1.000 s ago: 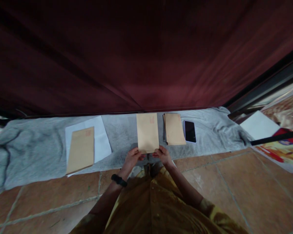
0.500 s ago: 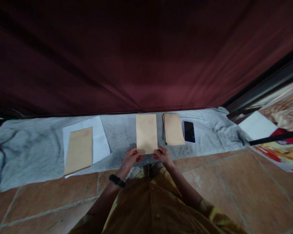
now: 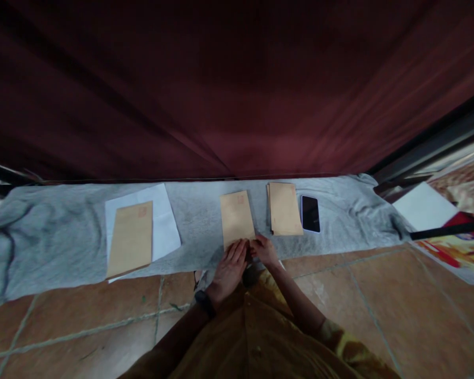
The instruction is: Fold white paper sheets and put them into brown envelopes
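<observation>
A brown paper envelope (image 3: 237,216) with a small reddish print near its upper right corner lies slightly tilted on the grey cloth, in front of my body. My left hand (image 3: 229,266) rests flat across its near edge, fingers stretched out together, with a dark band on the wrist. At the envelope's near right corner, my right hand (image 3: 264,250) has its fingers closed on the edge; the fingertips are partly hidden. Just right of it lies a small stack of brown envelopes (image 3: 285,210).
A phone (image 3: 310,213) lies right of the stack. On the left, more brown envelopes (image 3: 131,237) rest on white paper (image 3: 166,231). The grey cloth (image 3: 197,210) borders a dark red curtain (image 3: 237,121). A white sheet (image 3: 424,206) and a dark bar (image 3: 450,230) are at far right.
My left hand has shifted from gripping the envelope's near left corner to lying flat on its near edge. The envelope has tilted. My right hand stays at the near right corner.
</observation>
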Motion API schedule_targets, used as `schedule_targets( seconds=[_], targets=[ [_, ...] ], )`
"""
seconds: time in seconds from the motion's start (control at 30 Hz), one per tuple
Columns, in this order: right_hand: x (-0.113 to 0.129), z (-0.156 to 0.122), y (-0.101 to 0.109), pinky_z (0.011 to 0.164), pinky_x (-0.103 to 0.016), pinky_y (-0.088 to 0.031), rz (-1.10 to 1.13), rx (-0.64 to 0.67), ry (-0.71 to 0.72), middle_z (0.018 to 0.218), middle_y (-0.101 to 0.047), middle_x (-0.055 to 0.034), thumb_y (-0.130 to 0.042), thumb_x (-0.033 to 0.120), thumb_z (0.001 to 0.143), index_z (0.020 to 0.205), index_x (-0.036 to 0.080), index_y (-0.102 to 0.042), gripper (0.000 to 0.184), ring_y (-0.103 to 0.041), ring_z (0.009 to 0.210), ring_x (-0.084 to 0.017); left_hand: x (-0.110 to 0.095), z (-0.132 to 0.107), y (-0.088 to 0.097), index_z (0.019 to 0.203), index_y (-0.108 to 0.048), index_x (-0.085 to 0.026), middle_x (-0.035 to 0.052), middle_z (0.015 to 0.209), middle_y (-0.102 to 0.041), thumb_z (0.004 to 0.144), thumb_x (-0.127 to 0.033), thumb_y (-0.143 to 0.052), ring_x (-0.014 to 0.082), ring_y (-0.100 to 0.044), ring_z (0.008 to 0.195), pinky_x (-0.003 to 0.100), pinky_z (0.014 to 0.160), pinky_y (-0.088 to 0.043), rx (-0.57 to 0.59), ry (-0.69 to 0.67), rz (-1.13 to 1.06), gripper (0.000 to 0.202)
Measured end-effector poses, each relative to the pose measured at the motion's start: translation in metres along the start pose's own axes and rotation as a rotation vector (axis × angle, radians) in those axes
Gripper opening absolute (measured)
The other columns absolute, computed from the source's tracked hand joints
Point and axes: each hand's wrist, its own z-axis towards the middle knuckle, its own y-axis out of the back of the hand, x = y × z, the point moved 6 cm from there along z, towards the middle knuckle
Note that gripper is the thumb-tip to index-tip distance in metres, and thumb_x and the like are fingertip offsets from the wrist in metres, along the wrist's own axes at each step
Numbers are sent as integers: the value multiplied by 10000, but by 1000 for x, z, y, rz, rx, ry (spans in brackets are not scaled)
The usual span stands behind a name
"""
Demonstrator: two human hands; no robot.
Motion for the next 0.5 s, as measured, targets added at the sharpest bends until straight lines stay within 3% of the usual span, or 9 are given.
schedule_targets(
  seconds=[0.1, 0.23, 0.37, 0.5],
  targets=[
    [2, -1, -2, 458, -217, -486, -80, 14, 6, 583, -642, 25, -561, 408, 798, 777, 210, -593, 201, -602, 466, -133, 8, -8, -14, 1575, -288, -132, 147, 1592, -415, 943, -229, -399, 270, -361, 1487, 471, 1187, -367, 10, 3, 57, 649],
    [13, -3, 2, 523, -224, -454, -388, -81, 108, 625, -656, 9, -537, 259, 845, 867, 209, -642, 119, -605, 519, -143, 20, -18, -24, 1585, -270, -128, 145, 1603, -396, 960, -296, -412, 266, -329, 1505, 448, 1198, -360, 9, -12, 107, 663],
    [23, -14, 8, 666, -286, -486, -647, -195, 169, 780, -708, -65, -560, 214, 896, 1095, 176, -660, 226, -670, 676, -207, 21, -20, -25, 1579, -288, -105, 157, 1595, -404, 968, -317, -414, 271, -326, 1506, 443, 1207, -346, 4, -16, 135, 659],
    [33, -34, -2, 809, -372, -528, -876, -191, 413, 972, -710, -132, -478, 211, 974, 1244, 158, -622, 310, -687, 867, -264, 19, -19, -25, 1586, -277, -109, 163, 1589, -408, 968, -331, -414, 273, -349, 1495, 453, 1210, -340, -2, -20, 139, 671]
  ],
)
